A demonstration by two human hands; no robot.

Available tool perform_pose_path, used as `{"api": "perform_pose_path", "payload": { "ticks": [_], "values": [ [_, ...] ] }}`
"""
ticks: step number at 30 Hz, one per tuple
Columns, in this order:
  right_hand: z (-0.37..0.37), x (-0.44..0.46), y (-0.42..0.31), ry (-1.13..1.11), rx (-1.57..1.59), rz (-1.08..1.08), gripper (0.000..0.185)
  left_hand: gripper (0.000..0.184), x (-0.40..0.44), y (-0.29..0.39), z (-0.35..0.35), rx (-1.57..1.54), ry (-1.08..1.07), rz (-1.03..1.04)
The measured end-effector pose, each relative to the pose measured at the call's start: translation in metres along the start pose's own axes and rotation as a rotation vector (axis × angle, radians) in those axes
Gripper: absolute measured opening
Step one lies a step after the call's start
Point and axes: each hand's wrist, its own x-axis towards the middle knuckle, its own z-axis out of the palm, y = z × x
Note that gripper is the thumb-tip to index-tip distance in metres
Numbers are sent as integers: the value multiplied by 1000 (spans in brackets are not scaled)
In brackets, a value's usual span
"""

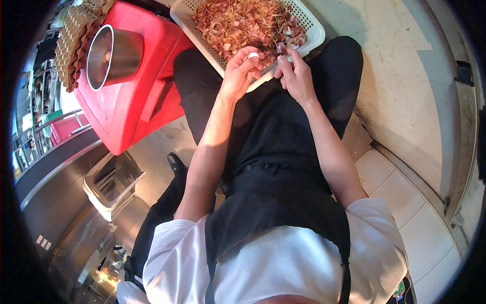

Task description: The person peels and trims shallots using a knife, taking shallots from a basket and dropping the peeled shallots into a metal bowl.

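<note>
My left hand (242, 71) is closed, with thumb and fingers pinching a small pale bulb (253, 54) that looks like a peeled shallot or garlic clove. Just to its right, my right hand (295, 76) has thumb and forefinger pressed together; what lies between them is too small to make out. Both hands are over the near edge of a pale plastic basket (217, 65), perforated and tilted between my knees. Reddish-brown shallots and loose papery skins (243, 25) fill it. Some purplish skins (291, 38) lie near my right fingertips.
Left of my knee, a steel pot (126, 53) with a small bulb (108, 55) inside stands on a red plastic box (157, 45). Stacked egg trays (81, 43) are behind it. A pale wall (405, 91) runs along the right. Another person's dark-clad leg (161, 215) is at lower left.
</note>
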Motion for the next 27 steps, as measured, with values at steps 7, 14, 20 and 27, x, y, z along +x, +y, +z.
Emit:
{"api": "perform_pose_path", "payload": {
  "ticks": [7, 14, 20, 27],
  "values": [
    [-2, -1, -5, 5, -9, 60, 33, 16, 2, -6, -3, -1, -15, 12],
    [-3, 0, -3, 10, -19, 38, 33, 17, 0, -4, 6, 131, 104, 57],
    [-2, -1, -2, 2, -37, 25, 33, 16, 1, -4, 1, 101, 48, 73],
    [1, -3, -6, -21, -81, -21, 33, 15, 1, 1, 0, -113, 76, 20]
  ]
}}
